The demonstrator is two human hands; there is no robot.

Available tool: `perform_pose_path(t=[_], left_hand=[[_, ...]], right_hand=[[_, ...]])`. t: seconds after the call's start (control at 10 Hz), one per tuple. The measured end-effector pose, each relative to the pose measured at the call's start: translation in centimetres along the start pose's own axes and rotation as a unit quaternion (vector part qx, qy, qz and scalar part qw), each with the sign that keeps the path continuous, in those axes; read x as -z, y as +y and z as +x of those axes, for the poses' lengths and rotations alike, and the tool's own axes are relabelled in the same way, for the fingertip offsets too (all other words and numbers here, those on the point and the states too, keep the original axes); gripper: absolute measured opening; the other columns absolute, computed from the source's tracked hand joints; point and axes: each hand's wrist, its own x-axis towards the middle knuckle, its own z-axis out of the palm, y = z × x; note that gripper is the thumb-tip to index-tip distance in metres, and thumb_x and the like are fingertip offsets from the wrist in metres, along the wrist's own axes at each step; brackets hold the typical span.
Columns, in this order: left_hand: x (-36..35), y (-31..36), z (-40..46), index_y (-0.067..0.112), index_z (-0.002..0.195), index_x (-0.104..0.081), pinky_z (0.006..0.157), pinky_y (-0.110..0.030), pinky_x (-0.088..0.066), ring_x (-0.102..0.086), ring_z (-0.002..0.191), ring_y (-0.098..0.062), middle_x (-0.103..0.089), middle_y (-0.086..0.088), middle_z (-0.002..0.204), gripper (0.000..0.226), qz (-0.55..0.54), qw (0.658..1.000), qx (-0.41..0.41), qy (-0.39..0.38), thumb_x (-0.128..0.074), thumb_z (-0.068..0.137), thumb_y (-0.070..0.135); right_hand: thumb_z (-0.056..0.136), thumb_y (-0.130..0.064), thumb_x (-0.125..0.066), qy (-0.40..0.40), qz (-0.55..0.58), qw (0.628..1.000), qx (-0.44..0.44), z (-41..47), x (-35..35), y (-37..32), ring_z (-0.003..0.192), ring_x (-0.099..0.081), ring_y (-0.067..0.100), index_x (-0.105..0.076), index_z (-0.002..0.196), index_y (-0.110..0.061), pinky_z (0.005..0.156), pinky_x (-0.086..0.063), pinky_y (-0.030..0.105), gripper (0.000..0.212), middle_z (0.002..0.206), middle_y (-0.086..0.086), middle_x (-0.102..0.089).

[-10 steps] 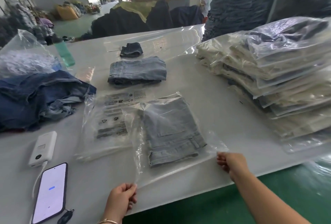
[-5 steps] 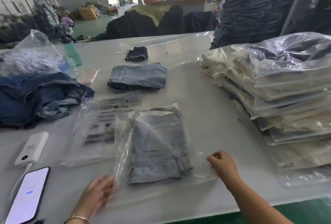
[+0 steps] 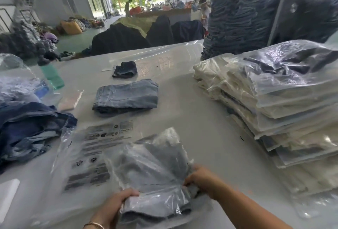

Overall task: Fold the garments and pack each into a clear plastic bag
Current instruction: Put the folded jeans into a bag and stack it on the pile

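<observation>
Half a second back, flat on the surface point(image 3: 210, 122) with fingertips only at the bag's corners — now gathered up. Left hand point(image 3: 117, 205) closed on the near-left end of the bagged jeans point(image 3: 155, 174), right hand point(image 3: 203, 179) closed on the right edge, plastic bunched under both grips. Near end lifted, far end apparently resting beside the empty bags point(image 3: 87, 155). Likely done packing — bound for the packed stack point(image 3: 274, 104); folded jeans point(image 3: 128, 97) next.

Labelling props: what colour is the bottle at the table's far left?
The bottle is translucent green with a dark cap, seen in the head view, the only one.
</observation>
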Motion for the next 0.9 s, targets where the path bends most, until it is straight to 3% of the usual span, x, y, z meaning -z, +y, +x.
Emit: perform_pose_path(t=[0.1,0.2,0.3,0.4,0.5,0.6,0.7,0.8,0.9], left_hand=[[-2.0,4.3,-1.0,-0.010,0.092,-0.073,0.072,-0.038,-0.050,-0.068,0.076,-0.034,-0.069,-0.028,0.096,0.034,-0.008,0.998,-0.034,-0.046,-0.064,0.067,0.011],[-5.9,9.3,-2.0,-0.006,0.090,-0.072,0.070,-0.037,-0.055,-0.067,0.074,-0.032,-0.069,-0.026,0.088,0.031,-0.039,0.990,-0.121,-0.060,-0.065,0.067,0.014],[-11.2,15.0,-3.0,0.003,0.076,-0.074,0.053,-0.025,-0.055,-0.068,0.060,-0.022,-0.070,-0.015,0.073,0.019,-0.043,0.964,-0.247,-0.090,-0.070,0.063,0.016],[-18.2,20.6,-3.8,0.009,0.080,-0.076,0.060,-0.025,-0.056,-0.071,0.069,-0.018,-0.073,-0.006,0.077,0.022,-0.022,0.909,-0.398,-0.118,-0.073,0.063,0.023],[-26.6,25.2,-3.2,0.013,0.116,-0.064,0.068,-0.036,-0.059,-0.071,0.089,-0.023,-0.072,-0.008,0.105,0.037,-0.034,0.865,-0.462,-0.191,-0.069,0.080,0.018],[-35.3,29.1,-1.5,0.016,0.118,-0.062,0.062,-0.039,-0.058,-0.070,0.087,-0.022,-0.071,-0.006,0.105,0.031,-0.045,0.867,-0.455,-0.199,-0.065,0.088,0.023],[-42.2,29.4,1.7,0.005,0.111,-0.062,0.074,-0.046,-0.058,-0.067,0.094,-0.028,-0.067,-0.013,0.106,0.029,-0.047,0.915,-0.357,-0.184,-0.065,0.089,0.023],[-45.5,27.1,4.4,0.011,0.082,-0.058,0.079,-0.033,-0.055,-0.062,0.082,-0.021,-0.062,-0.011,0.091,0.017,0.128,0.935,-0.302,-0.136,-0.063,0.091,0.025],[-46.9,25.4,7.9,0.014,0.068,-0.050,0.039,-0.010,-0.041,-0.053,0.041,-0.001,-0.052,-0.002,0.063,0.026,0.199,0.934,-0.284,-0.086,-0.066,0.089,0.012]], right_hand=[[0.072,0.010,-0.062,0.031,-0.036,0.997,0.060,-1.3,3.2,-4.0,0.065,-0.064,0.017,-0.070,0.093,-0.008,0.057,-0.054,0.028,0.029,0.077,0.007,-0.070],[0.074,0.001,-0.069,0.114,-0.095,0.981,0.123,-3.0,8.0,-9.0,0.077,-0.065,0.030,-0.067,0.094,0.002,0.070,-0.056,0.040,0.020,0.092,0.023,-0.070],[0.076,-0.011,-0.075,0.215,-0.162,0.938,0.220,-6.2,14.5,-14.0,0.084,-0.067,0.032,-0.068,0.090,-0.006,0.076,-0.057,0.043,0.016,0.087,0.014,-0.070],[0.076,-0.025,-0.078,0.353,-0.199,0.859,0.313,-10.5,21.8,-18.0,0.074,-0.062,0.021,-0.069,0.089,-0.019,0.067,-0.049,0.030,0.017,0.070,-0.006,-0.063],[0.072,-0.042,-0.078,0.547,-0.200,0.739,0.338,-13.6,29.4,-21.0,0.086,-0.060,0.026,-0.067,0.101,-0.024,0.076,-0.045,0.034,0.036,0.083,-0.005,-0.066],[0.079,-0.033,-0.069,0.690,-0.201,0.628,0.299,-13.5,36.7,-22.5,0.106,-0.058,0.029,-0.055,0.115,-0.024,0.088,-0.036,0.039,0.039,0.108,0.004,-0.067],[0.084,-0.019,-0.060,0.736,-0.270,0.587,0.202,-12.3,40.9,-22.4,0.124,-0.047,0.031,-0.041,0.134,-0.022,0.100,-0.029,0.044,0.053,0.130,0.011,-0.056],[0.088,-0.029,-0.061,0.668,-0.382,0.616,0.169,-8.8,43.8,-19.6,0.135,-0.034,0.030,-0.030,0.146,-0.029,0.111,-0.021,0.053,0.066,0.145,0.009,-0.039],[0.092,-0.050,-0.049,0.472,-0.499,0.721,0.096,-5.7,43.5,-16.0,0.126,-0.045,0.030,-0.053,0.133,-0.027,0.107,-0.034,0.049,0.047,0.137,0.008,-0.051]])
